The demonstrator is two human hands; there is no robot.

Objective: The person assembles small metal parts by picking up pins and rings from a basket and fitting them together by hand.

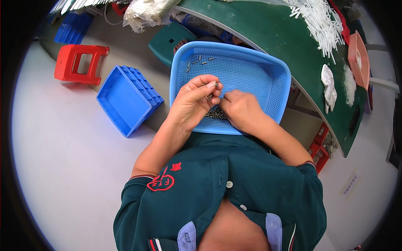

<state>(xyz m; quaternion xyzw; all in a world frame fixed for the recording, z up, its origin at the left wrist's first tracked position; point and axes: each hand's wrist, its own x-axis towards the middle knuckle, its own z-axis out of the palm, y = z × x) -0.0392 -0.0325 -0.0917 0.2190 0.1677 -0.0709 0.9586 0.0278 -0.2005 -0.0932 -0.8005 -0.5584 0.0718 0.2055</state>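
A light-blue perforated plastic basket (282,71) lies in front of my body. Over its left part my left hand (193,100) is closed, with small metal pins (216,84) showing between thumb and fingers. My right hand (245,111) is just beside it, low over the basket, with its fingers bent and pressed together; what they hold, if anything, is hidden. Below both hands a pile of short metal pins (215,113) rests on the basket's near side. Several loose pins (204,62) are scattered near the far left corner.
Stacked blue bins (125,100) and a red stool (77,63) stand on the floor at left. The green table (259,25) curves behind and right, bearing white sticks (320,25), a white glove (329,88) and a pink basket (359,58). A green stool (161,44) is beyond the basket.
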